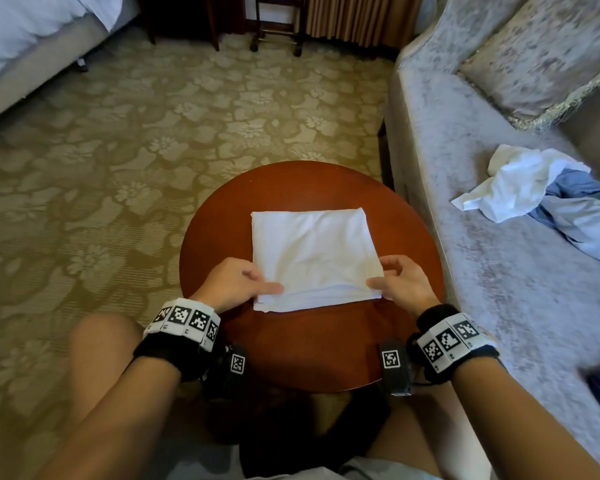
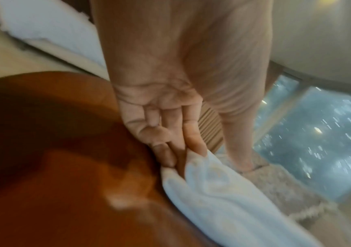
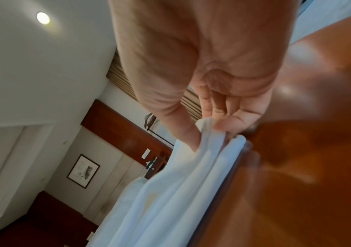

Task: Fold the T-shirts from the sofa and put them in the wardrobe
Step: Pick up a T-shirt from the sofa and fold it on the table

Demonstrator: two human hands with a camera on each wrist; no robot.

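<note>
a: from the head view, what lies on the round reddish-brown wooden table (image 1: 291,344)?

b: a white t-shirt folded into a flat rectangle (image 1: 314,254) lies in the middle of it. the person's left hand (image 1: 234,284) pinches the near left corner, thumb on top, fingers tucked under the edge. the right hand (image 1: 400,284) pinches the near right corner the same way.

a: and the sofa?

b: the pale grey patterned fabric sofa (image 1: 499,271) stands just right of the table. on its seat lies a crumpled white garment (image 1: 520,181), touching a rumpled light blue garment (image 1: 582,213). a fringed grey cushion (image 1: 541,60) leans against the backrest. a white-sheeted bed (image 1: 32,32) sits at the far left, over floral beige carpet (image 1: 118,150).

a: what does the left wrist view add?

b: it is blurred, but the left hand (image 2: 162,120) shows its fingers (image 2: 193,138) curled onto the folded shirt's (image 2: 223,192) corner, which is lifted a little off the table (image 2: 64,167). the thumb reaches over the cloth from the other side.

a: and the right wrist view?

b: the right hand (image 3: 223,100) clamps the shirt (image 3: 170,192) layers between thumb and fingertips (image 3: 227,125). the cloth edge hangs just beside the glossy table (image 3: 308,150). behind, a framed picture (image 3: 83,171) hangs on a white wall, and a round ceiling light (image 3: 43,18) glows.
</note>
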